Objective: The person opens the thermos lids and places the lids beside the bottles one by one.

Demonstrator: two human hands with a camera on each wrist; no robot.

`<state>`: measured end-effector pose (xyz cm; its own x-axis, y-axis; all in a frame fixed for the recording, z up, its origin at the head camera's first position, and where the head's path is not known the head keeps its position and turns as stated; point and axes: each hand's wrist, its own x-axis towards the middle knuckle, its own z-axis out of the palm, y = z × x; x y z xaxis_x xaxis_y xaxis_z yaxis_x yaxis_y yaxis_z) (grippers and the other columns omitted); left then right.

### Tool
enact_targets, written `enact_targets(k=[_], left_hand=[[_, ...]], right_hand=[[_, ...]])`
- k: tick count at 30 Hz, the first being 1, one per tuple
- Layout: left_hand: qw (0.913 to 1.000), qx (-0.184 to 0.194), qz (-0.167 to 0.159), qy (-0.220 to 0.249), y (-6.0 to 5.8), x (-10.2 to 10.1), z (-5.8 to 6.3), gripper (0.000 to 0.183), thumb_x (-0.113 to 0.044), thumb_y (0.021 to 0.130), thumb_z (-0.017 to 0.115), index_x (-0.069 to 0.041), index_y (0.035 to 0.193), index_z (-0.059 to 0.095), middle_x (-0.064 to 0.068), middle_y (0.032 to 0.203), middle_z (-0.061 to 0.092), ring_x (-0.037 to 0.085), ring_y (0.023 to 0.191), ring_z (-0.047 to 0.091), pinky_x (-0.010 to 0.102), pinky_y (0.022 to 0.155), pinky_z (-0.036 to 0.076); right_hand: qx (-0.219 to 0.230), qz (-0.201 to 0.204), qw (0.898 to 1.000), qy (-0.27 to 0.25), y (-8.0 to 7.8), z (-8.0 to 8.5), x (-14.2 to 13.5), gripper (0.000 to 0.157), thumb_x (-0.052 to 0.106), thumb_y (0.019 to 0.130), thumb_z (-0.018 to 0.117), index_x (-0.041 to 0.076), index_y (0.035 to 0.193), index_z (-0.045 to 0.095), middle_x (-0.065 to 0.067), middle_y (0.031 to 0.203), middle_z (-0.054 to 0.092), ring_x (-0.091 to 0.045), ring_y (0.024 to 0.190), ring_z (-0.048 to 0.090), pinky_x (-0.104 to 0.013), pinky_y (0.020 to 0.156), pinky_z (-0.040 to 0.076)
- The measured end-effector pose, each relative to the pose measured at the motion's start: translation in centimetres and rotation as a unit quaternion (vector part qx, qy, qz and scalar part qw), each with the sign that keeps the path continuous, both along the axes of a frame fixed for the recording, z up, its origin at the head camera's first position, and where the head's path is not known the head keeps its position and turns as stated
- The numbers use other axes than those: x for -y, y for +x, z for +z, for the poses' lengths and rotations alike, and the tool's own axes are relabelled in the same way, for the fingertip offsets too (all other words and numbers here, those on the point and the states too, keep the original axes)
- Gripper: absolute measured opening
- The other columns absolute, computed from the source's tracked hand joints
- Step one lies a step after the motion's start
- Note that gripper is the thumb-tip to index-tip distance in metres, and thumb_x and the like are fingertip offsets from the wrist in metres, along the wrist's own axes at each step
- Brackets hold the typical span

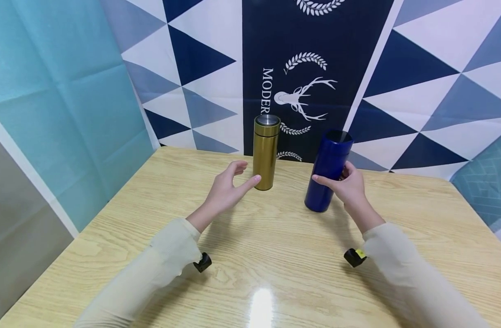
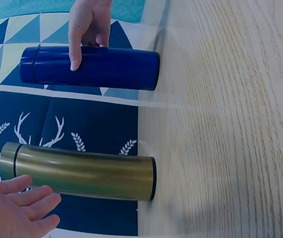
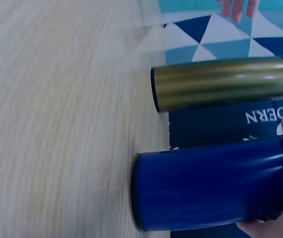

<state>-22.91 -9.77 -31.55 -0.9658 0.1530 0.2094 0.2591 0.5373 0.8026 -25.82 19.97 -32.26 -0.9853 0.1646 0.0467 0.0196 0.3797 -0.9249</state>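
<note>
A blue thermos flask (image 1: 327,171) with a dark top is held in my right hand (image 1: 350,186), thumb on the near side and fingers round the far side. Its base is close to the tabletop, and it leans a little to the right in the head view. To the left a gold thermos flask (image 1: 265,155) with a silver-topped lid stands upright on the table. My left hand (image 1: 227,187) is beside that flask, fingers spread and thumb tip overlapping its lower side in the head view. The left wrist view shows the left palm (image 2: 12,208) with nothing in it.
Both flasks are near the back edge of the wooden table (image 1: 250,255). Behind it hangs a patterned cloth (image 1: 209,59) with triangles and a deer head. A teal cloth (image 1: 62,91) hangs at the left. Small black devices (image 1: 203,262) sit at both wrists.
</note>
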Motion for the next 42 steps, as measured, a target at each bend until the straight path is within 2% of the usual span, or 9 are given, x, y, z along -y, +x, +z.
enact_targets(k=[8, 14, 20, 26, 30, 36, 42], left_hand=[[0.9994, -0.030, 0.011, 0.013, 0.1, -0.4, 0.3, 0.063, -0.050, 0.089, 0.060, -0.012, 0.137, 0.047, 0.006, 0.139, 0.055, 0.022, 0.132, 0.050, 0.043, 0.112, 0.039], [0.9991, -0.035, 0.008, 0.022, 0.3, -0.7, 0.6, 0.060, -0.049, 0.089, 0.062, -0.014, 0.136, 0.049, 0.006, 0.138, 0.056, 0.021, 0.131, 0.051, 0.043, 0.112, 0.040], [0.9988, -0.042, 0.003, 0.026, 0.7, -1.0, 1.0, 0.060, -0.047, 0.089, 0.062, -0.013, 0.136, 0.049, 0.006, 0.139, 0.056, 0.021, 0.131, 0.051, 0.044, 0.111, 0.039], [0.9976, -0.061, -0.006, 0.032, 0.9, -1.4, 1.3, 0.057, -0.045, 0.090, 0.062, -0.012, 0.134, 0.049, 0.007, 0.138, 0.057, 0.021, 0.131, 0.051, 0.045, 0.111, 0.040], [0.9941, -0.094, -0.029, 0.045, 1.0, -1.5, 1.4, 0.054, -0.038, 0.089, 0.064, -0.008, 0.133, 0.050, 0.011, 0.135, 0.059, 0.022, 0.129, 0.052, 0.045, 0.111, 0.040], [0.9893, -0.125, -0.054, 0.053, 1.3, -1.7, 1.5, 0.051, -0.033, 0.089, 0.067, -0.009, 0.131, 0.051, 0.010, 0.133, 0.060, 0.021, 0.128, 0.053, 0.043, 0.111, 0.040], [0.9825, -0.156, -0.078, 0.065, 1.4, -1.7, 1.7, 0.048, -0.028, 0.089, 0.066, -0.008, 0.130, 0.052, 0.006, 0.130, 0.063, 0.019, 0.127, 0.054, 0.042, 0.112, 0.039]], right_hand=[[-0.025, 0.050, 0.997, 0.052, 1.0, 0.1, 1.1, 0.080, 0.029, 0.077, 0.081, 0.007, 0.143, 0.041, -0.016, 0.137, 0.054, -0.015, 0.112, 0.055, -0.041, 0.106, 0.045], [-0.039, 0.090, 0.994, 0.052, 1.8, 0.4, 2.2, 0.080, 0.021, 0.076, 0.082, 0.003, 0.142, 0.040, -0.020, 0.140, 0.051, -0.032, 0.126, 0.053, -0.047, 0.111, 0.041], [-0.058, 0.121, 0.989, 0.062, 2.4, 0.3, 2.9, 0.080, 0.015, 0.073, 0.083, 0.001, 0.139, 0.042, -0.022, 0.139, 0.052, -0.038, 0.127, 0.052, -0.051, 0.110, 0.040], [-0.110, 0.149, 0.976, 0.114, 2.7, 0.1, 3.6, 0.077, 0.016, 0.068, 0.087, 0.000, 0.133, 0.048, -0.024, 0.130, 0.059, -0.040, 0.118, 0.060, -0.053, 0.103, 0.047], [-0.150, 0.168, 0.964, 0.142, 2.9, -0.1, 4.2, 0.075, 0.014, 0.065, 0.088, -0.001, 0.129, 0.052, -0.023, 0.124, 0.062, -0.039, 0.113, 0.063, -0.053, 0.099, 0.049], [-0.194, 0.187, 0.948, 0.169, 3.3, -0.4, 5.0, 0.076, 0.011, 0.060, 0.091, -0.002, 0.125, 0.055, -0.023, 0.118, 0.065, -0.038, 0.106, 0.065, -0.052, 0.095, 0.052], [-0.195, 0.204, 0.946, 0.160, 3.9, -0.1, 5.6, 0.076, 0.008, 0.058, 0.091, -0.001, 0.124, 0.056, -0.021, 0.116, 0.066, -0.036, 0.106, 0.066, -0.049, 0.094, 0.053]])
